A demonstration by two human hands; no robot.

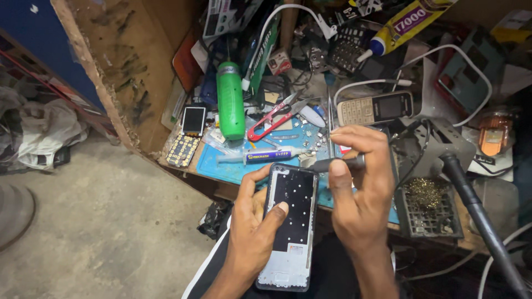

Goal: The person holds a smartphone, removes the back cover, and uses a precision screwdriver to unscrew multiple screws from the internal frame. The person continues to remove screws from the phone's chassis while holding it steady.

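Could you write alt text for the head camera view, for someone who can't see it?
A person's left hand holds an opened phone frame while the right hand works a thin screwdriver at its top corner. Behind is a cluttered bench with a blue mat, green bottle, red snips and keypad phone.

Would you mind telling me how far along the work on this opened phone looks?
Done: the phone lies open, its back off, loose screws on the blue mat. In hand: the left hand holds it while the right hand sets a screwdriver at its top edge. Left: whether screws remain is too small to tell.
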